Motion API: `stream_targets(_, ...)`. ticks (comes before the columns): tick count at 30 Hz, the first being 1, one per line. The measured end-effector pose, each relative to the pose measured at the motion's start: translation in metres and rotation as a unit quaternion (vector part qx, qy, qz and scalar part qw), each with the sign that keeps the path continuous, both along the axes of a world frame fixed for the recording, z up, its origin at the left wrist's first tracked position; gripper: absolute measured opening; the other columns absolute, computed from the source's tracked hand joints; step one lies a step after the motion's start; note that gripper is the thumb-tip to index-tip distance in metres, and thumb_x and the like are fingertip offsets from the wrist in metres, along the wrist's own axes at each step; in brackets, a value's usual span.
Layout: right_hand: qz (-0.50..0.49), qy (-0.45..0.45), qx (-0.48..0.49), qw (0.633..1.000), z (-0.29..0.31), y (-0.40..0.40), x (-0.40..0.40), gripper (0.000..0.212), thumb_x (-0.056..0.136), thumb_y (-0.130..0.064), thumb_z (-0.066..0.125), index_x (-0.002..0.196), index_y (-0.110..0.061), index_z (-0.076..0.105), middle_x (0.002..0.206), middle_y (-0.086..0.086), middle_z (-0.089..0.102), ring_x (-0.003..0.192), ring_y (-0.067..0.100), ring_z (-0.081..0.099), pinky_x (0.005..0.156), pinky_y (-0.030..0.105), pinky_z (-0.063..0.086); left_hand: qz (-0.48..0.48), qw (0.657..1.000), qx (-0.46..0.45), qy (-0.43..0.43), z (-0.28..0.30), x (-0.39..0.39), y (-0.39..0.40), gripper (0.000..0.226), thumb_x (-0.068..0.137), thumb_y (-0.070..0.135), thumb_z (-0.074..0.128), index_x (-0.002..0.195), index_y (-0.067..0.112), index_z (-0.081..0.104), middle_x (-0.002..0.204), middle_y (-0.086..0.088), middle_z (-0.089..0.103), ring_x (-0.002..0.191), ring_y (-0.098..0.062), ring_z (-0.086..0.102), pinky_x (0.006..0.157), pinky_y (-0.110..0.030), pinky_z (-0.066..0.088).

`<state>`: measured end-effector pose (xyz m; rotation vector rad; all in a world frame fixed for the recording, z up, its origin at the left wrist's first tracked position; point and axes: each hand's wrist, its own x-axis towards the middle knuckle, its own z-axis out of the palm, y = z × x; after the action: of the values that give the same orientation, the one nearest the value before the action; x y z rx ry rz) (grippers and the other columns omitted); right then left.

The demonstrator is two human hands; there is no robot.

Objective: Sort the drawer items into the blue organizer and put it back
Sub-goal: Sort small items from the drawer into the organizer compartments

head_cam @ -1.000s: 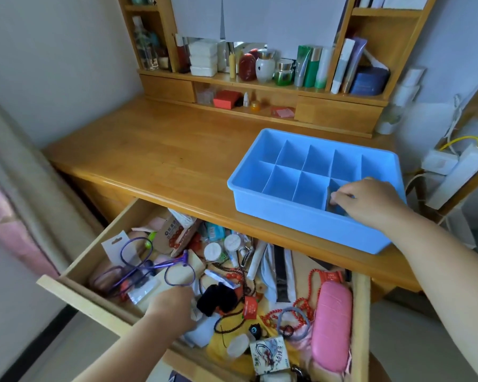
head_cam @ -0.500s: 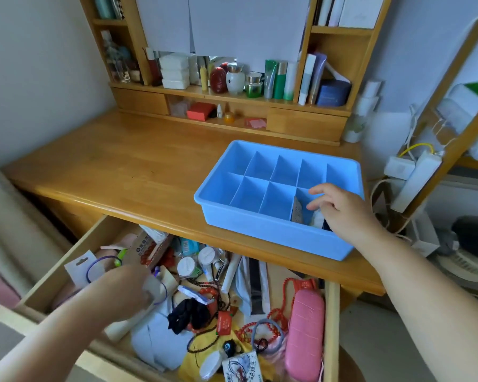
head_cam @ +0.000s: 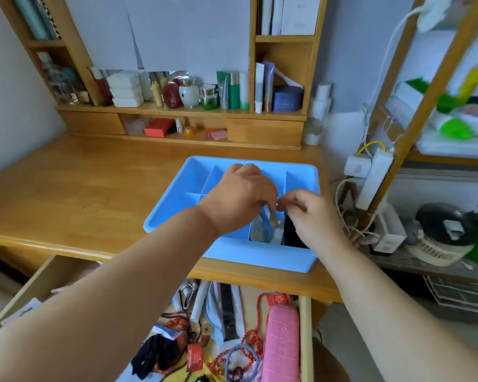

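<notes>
Over the front right corner of the blue organizer (head_cam: 177, 213), which sits near the table's (head_cam: 80, 194) front edge just above the open drawer (head_cam: 305, 340), both my hands meet. My left hand (head_cam: 240, 199) is curled and pinches a small pale packet (head_cam: 272, 220) by its top, lowering it into a front compartment that already holds a few flat pale things; the compartment beside it, at the corner, holds something dark. My right hand (head_cam: 307, 213) hovers just beside, fingers loosely bent at the packet's edge, and I cannot tell whether it grips anything. The packet looks light and thin, probably floppy, so I judge a fingertip pinch at its upper rim is enough, with the other hand steadying it upright. The organizer itself looks like stiff, smooth plastic, light while mostly unfilled; later I would lift it by both short walls, level. Much clutter remains in the drawer, including a pink case (head_cam: 280, 343) and red beads (head_cam: 249, 337).
</notes>
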<state>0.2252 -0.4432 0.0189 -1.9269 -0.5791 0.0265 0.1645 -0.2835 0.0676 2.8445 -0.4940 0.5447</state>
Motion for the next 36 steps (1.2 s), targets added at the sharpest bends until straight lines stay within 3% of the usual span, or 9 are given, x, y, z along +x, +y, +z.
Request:
stream_targets(5, -0.019, -0.078, -0.092, 0.993, -0.001, 0.001, -0.005, 0.030, 0.086, 0.001, 0.049, 0.088, -0.019, 0.072, 0.057, -0.020, 0.050, 0.056, -0.014, 0.050, 0.053, 0.001, 0.035, -0.006, 0.985, 0.024, 0.169, -0.026, 0.018, 0.000, 0.028, 0.079, -0.005, 0.054, 0.090, 0.012, 0.074, 0.106, 0.001, 0.068, 0.096, -0.024, 0.061, 0.081, -0.034, 0.045)
stream_targets(10, -0.013, -0.069, -0.140, 0.988, -0.001, 0.003, -0.005, 0.035, 0.090, -0.005, 0.046, 0.108, -0.028, 0.066, 0.099, -0.014, 0.066, 0.082, 0.001, 0.055, 0.064, 0.002, 0.036, 0.061, 0.955, -0.137, 0.255, -0.037, 0.012, -0.002, 0.059, 0.082, -0.010, 0.038, 0.128, 0.021, 0.057, 0.117, 0.003, 0.060, 0.095, -0.019, 0.057, 0.080, -0.028, 0.047)
stream_targets(14, 0.064, -0.061, -0.152, 0.984, -0.001, 0.001, -0.006, 0.034, 0.095, -0.021, 0.050, 0.123, -0.038, 0.059, 0.107, -0.021, 0.062, 0.085, -0.002, 0.059, 0.072, 0.016, 0.042, 0.141, 0.942, -0.284, 0.106, -0.045, -0.024, 0.015, 0.040, 0.090, -0.007, 0.040, 0.120, 0.014, 0.056, 0.123, -0.003, 0.059, 0.115, -0.019, 0.055, 0.094, -0.032, 0.046)
stream_targets(19, 0.099, -0.203, -0.330, 0.917, -0.002, 0.007, -0.014, 0.026, 0.095, -0.040, 0.047, 0.107, -0.033, 0.069, 0.116, -0.012, 0.067, 0.107, 0.011, 0.059, 0.109, 0.038, 0.027, 0.201, 0.971, -0.126, 0.019, -0.066, -0.085, 0.051, 0.024, 0.091, 0.023, 0.052, 0.103, 0.009, 0.068, 0.108, -0.003, 0.068, 0.105, -0.025, 0.063, 0.109, -0.047, 0.033)
stream_targets(23, 0.071, -0.245, -0.353, 0.900, -0.002, 0.013, -0.025, 0.038, 0.093, -0.048, 0.044, 0.084, -0.022, 0.070, 0.086, -0.004, 0.070, 0.082, 0.018, 0.060, 0.081, 0.031, 0.041, 0.244, 0.966, -0.085, 0.021, -0.075, -0.121, 0.078, 0.037, 0.093, 0.021, 0.057, 0.129, 0.008, 0.057, 0.138, -0.010, 0.052, 0.135, -0.028, 0.041, 0.116, -0.046, 0.022)
stream_targets(26, 0.058, -0.289, -0.323, 0.900, -0.003, 0.014, -0.037, 0.036, 0.092, -0.043, 0.052, 0.087, -0.012, 0.070, 0.102, 0.005, 0.067, 0.098, 0.026, 0.059, 0.087, 0.036, 0.043, 0.248, 0.965, -0.090, 0.005, -0.084, -0.149, 0.085, 0.046, 0.091, 0.013, 0.060, 0.136, 0.007, 0.049, 0.145, -0.013, 0.043, 0.135, -0.028, 0.038, 0.114, -0.045, 0.028)
stream_targets(30, 0.114, -0.433, -0.225, 0.865, -0.024, -0.001, -0.084, 0.024, 0.087, -0.031, 0.056, 0.098, -0.014, 0.070, 0.115, 0.004, 0.064, 0.109, 0.021, 0.051, 0.105, 0.038, 0.032, 0.284, 0.948, -0.140, 0.029, -0.125, -0.194, 0.079, 0.028, 0.084, 0.006, 0.066, 0.113, 0.009, 0.065, 0.118, -0.006, 0.061, 0.109, -0.025, 0.059, 0.092, -0.035, 0.047)
stream_targets(33, 0.234, -0.307, -0.297, 0.873, -0.070, -0.011, -0.126, 0.024, 0.092, -0.030, 0.046, 0.103, -0.027, 0.067, 0.110, -0.013, 0.064, 0.104, 0.004, 0.053, 0.100, 0.026, 0.042, 0.326, 0.909, -0.200, 0.165, -0.167, -0.222, 0.073, 0.022, 0.088, 0.010, 0.061, 0.106, 0.020, 0.068, 0.112, 0.006, 0.064, 0.108, -0.015, 0.060, 0.089, -0.023, 0.046)
stream_targets(36, 0.275, -0.108, -0.350, 0.889, -0.121, -0.017, -0.148, 0.034, 0.095, -0.027, 0.048, 0.128, -0.035, 0.055, 0.133, -0.020, 0.051, 0.120, -0.004, 0.046, 0.101, 0.007, 0.027, 0.336, 0.892, -0.226, 0.200, -0.193, -0.228, 0.075, 0.033, 0.090, 0.015, 0.057, 0.121, 0.024, 0.061, 0.127, 0.010, 0.058, 0.119, -0.010, 0.052, 0.095, -0.015, 0.035)
